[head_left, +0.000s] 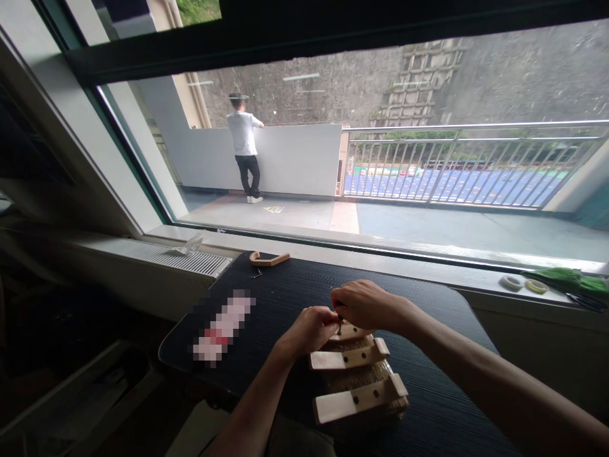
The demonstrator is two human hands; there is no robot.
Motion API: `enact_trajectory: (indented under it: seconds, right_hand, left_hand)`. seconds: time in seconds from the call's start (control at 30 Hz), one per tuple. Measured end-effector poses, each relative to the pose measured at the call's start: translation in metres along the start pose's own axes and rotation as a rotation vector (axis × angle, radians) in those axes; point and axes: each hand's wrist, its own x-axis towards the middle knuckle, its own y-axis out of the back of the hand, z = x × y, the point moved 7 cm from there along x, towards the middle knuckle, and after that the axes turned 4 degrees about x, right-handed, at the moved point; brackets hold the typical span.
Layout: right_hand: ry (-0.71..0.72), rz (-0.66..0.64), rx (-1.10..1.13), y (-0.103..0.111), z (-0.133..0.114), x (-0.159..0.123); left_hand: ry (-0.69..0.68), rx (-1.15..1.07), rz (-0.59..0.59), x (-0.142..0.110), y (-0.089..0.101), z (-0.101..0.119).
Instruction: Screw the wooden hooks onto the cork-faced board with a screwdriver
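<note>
On the black table, my right hand (361,303) is closed over the top of a thin dark shaft (339,325), whose kind I cannot make out. My left hand (314,325) pinches beside that shaft, its fingertips close to the right hand's. The shaft meets the farthest of several pale wooden hooks (351,332), partly covered by my hands. Nearer to me lie a second wooden hook (333,360) and a third wooden hook (335,406), each with two dark round spots. The hooks rest across a brownish block (358,377) that looks wrapped in clear film.
A loose curved wooden hook (270,259) and small screw-like pieces (257,274) lie at the table's (295,285) back left. A blurred-out pink item (233,317) is on the left. Tape rolls (536,287) and a green cloth (568,279) sit on the windowsill. A person (245,143) stands outside.
</note>
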Motion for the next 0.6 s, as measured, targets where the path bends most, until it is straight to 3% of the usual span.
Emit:
enact_trajectory:
  seconds: [0.4, 0.5, 0.6]
  right_hand:
    - [-0.038, 0.030, -0.078, -0.009, -0.014, -0.008]
    - [-0.062, 0.048, -0.077, -0.011, -0.013, -0.008]
    - [-0.098, 0.050, -0.059, -0.013, -0.009, -0.009]
  left_hand:
    - [0.017, -0.008, 0.022, -0.006, 0.005, 0.001]
    - [0.075, -0.032, 0.124, -0.028, 0.031, -0.019]
    - [0.326, 0.141, 0.341, -0.067, 0.078, -0.066]
